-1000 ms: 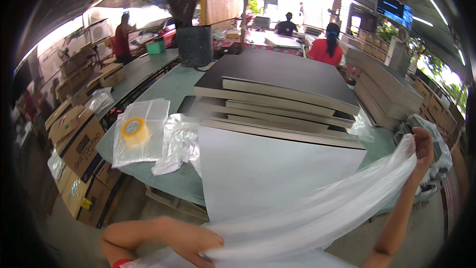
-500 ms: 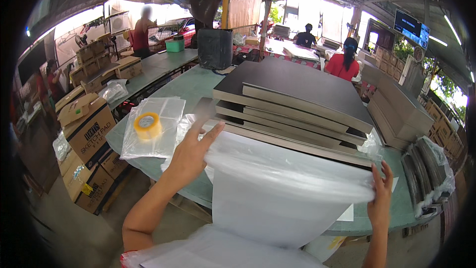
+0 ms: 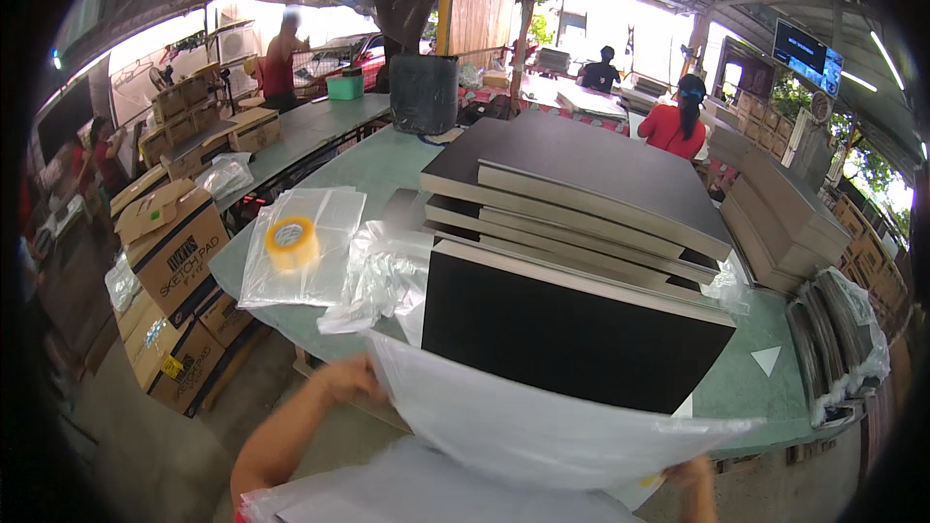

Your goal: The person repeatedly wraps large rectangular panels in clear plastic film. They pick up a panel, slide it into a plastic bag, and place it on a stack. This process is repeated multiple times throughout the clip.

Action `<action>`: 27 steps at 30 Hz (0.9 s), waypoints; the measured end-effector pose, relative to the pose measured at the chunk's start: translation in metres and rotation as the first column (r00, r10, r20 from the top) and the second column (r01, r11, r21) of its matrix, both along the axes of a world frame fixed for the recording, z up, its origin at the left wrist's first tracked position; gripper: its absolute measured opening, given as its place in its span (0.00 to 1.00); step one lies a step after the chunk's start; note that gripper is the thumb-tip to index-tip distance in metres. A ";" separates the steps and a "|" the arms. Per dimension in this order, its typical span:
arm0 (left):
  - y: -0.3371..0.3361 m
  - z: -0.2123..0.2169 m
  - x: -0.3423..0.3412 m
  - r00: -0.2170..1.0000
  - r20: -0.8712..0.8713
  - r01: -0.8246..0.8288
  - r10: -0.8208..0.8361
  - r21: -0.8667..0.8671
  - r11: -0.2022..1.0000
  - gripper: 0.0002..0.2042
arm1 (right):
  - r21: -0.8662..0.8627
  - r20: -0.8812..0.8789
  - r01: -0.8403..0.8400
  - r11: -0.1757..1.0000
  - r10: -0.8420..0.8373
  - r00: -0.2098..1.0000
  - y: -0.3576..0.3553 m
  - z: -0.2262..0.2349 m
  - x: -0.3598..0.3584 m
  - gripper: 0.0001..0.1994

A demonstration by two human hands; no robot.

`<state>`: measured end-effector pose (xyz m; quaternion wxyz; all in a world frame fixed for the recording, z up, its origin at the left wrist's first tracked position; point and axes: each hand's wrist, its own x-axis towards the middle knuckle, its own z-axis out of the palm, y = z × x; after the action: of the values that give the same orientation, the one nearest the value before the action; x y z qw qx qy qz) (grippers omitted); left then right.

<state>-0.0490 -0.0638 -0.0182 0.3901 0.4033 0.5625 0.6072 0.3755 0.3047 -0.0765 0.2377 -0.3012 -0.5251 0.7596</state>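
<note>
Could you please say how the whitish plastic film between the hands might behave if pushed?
The plastic film will probably fold, since its upper edge sags. It looks thin and hazy, so likely light for its size.

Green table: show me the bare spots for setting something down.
Bare: between the black box and the flat bags; also between the dark boards and the wrapped bundle, barring a white scrap. Crowded: the middle, under those boards; left front, under tape, bags and crumpled plastic.

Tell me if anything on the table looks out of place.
The stack of dark boards looks askew: its layers jut out unevenly instead of lining up. Beside it, clear plastic lies crumpled, unlike the flat sheets under the tape.
</note>
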 end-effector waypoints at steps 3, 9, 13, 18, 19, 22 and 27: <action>-0.023 -0.150 0.013 0.849 0.510 0.075 0.140 -0.378 0.923 0.06 | -0.055 0.313 -0.076 0.996 0.089 0.946 -0.025 -0.099 -0.015 0.10; -0.030 -0.310 0.014 0.944 0.154 -0.063 0.292 -0.785 0.616 0.03 | 0.238 0.772 -0.478 0.845 0.133 0.621 -0.056 -0.237 -0.036 0.10; -0.019 -0.326 0.015 0.873 -0.462 -0.330 -0.156 -0.796 0.508 0.06 | 0.482 0.873 -0.748 0.457 -0.175 0.455 -0.040 -0.291 -0.001 0.10; -0.030 -0.086 0.018 0.922 -0.296 0.132 -0.250 -0.366 0.921 0.09 | 0.384 0.599 -0.330 0.862 0.039 0.799 -0.040 0.004 0.008 0.11; -0.026 -0.040 0.027 0.874 -0.233 0.340 -0.426 -0.331 0.880 0.11 | 0.362 0.342 -0.320 0.875 0.194 0.919 -0.074 0.056 0.015 0.14; 0.003 0.014 0.077 0.478 -0.231 0.874 -0.847 0.027 0.486 0.18 | 0.255 -0.011 -0.596 0.761 0.619 0.786 -0.126 0.096 -0.021 0.19; 0.020 -0.132 0.101 0.523 -0.118 0.610 -0.844 -0.640 0.467 0.29 | 0.123 0.088 -0.881 0.457 0.879 0.468 -0.147 0.074 -0.075 0.21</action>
<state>0.0516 -0.0433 -0.1507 0.5786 0.6053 0.5387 0.0927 0.3004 0.1579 -0.0023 -0.1694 0.0271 -0.6623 0.7294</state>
